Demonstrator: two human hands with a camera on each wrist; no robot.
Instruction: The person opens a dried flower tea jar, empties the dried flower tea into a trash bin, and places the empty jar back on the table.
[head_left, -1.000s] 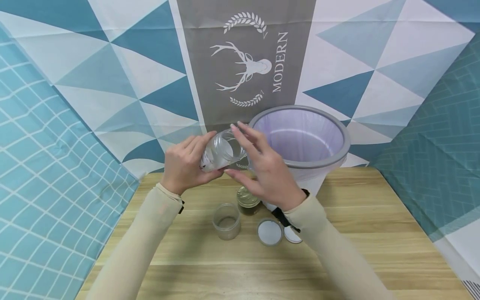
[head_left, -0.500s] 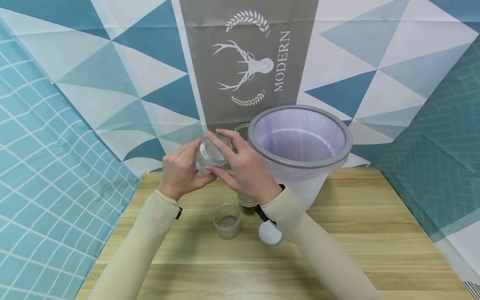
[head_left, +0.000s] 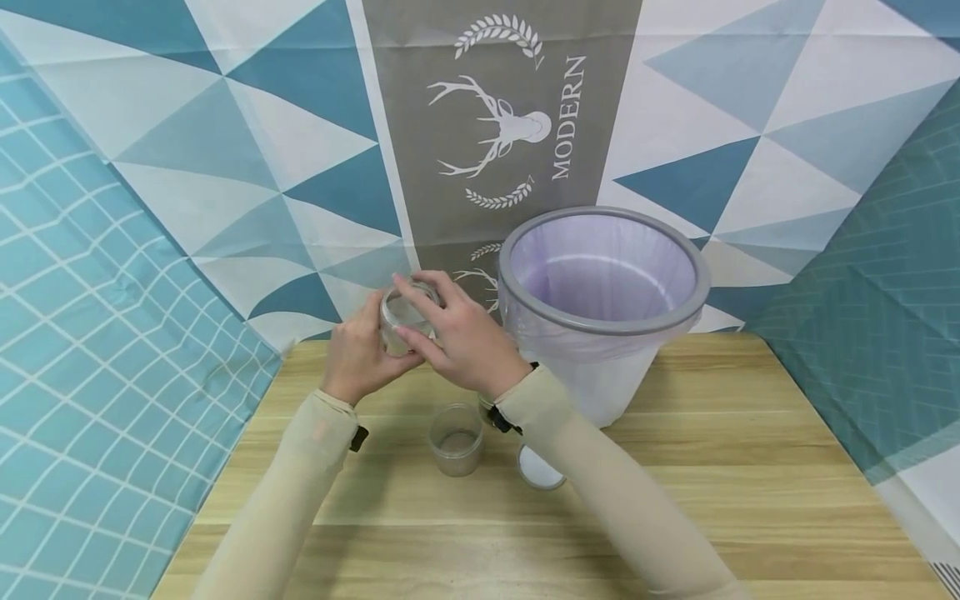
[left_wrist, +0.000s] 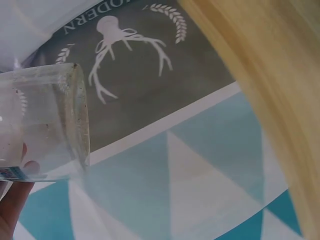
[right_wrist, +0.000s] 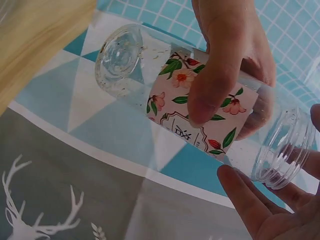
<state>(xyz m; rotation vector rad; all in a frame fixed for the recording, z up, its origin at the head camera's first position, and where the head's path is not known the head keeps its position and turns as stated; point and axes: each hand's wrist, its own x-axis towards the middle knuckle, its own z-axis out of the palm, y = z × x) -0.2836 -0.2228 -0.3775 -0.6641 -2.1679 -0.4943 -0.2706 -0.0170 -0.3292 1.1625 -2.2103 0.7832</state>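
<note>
A clear, ridged-neck jar (head_left: 400,309) with no lid on it is held up above the back of the table. My left hand (head_left: 357,354) grips its body; in the right wrist view the thumb lies across the pink floral label (right_wrist: 162,90). Small bits cling near the jar's base. My right hand (head_left: 468,343) holds the threaded neck, thumb and fingers around the mouth. Below the hands, an open clear tub (head_left: 456,454) stands on the wooden table (head_left: 420,533). Beside the tub lies a white-lined lid (head_left: 542,468).
A large white bin (head_left: 592,379) with a grey rim and a lilac liner stands at the back, right of my hands. A jar with a gold lid, seen earlier, is almost wholly covered by my right wrist. A patterned cloth (head_left: 517,50) hangs behind.
Both hands have shifted a little left and down with the jar. My right hand, earlier beside the mouth, has moved in onto the neck and turned over it, covering more of the rim.
</note>
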